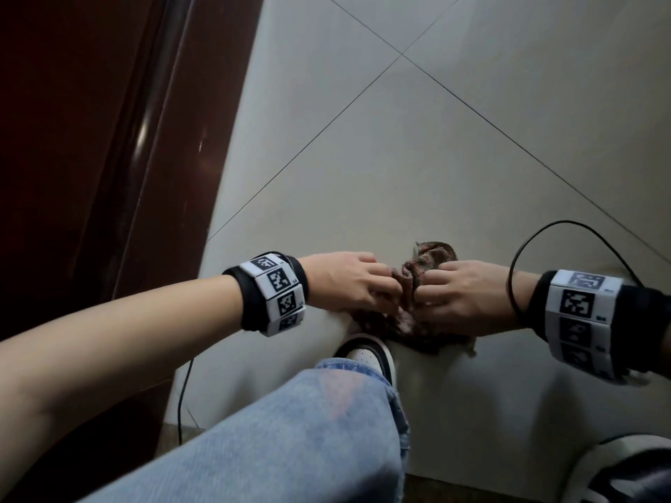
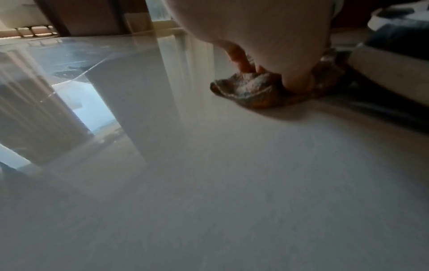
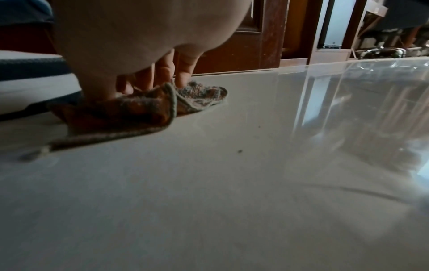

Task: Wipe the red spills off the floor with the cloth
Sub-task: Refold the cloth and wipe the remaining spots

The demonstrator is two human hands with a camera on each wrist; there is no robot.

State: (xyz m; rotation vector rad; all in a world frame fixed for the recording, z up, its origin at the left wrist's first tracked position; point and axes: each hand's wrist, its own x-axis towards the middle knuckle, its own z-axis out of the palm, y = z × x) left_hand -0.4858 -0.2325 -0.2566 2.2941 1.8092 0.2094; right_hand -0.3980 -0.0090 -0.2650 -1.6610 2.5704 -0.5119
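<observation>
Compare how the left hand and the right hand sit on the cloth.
The left hand reaches in from the door side, the right hand from the open floor side. A black cable loops by the right hand's wrist; none shows at the left hand's. Both hands curl fingers into the bunched cloth on the floor.

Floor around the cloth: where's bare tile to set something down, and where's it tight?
Free: the tile ahead of the cloth, out to the crossing grout lines, and the strip left of the left hand toward the dark wooden door. Crowded: both hands bunch the cloth, right hand beside a looping black cable, shoe just behind.
</observation>
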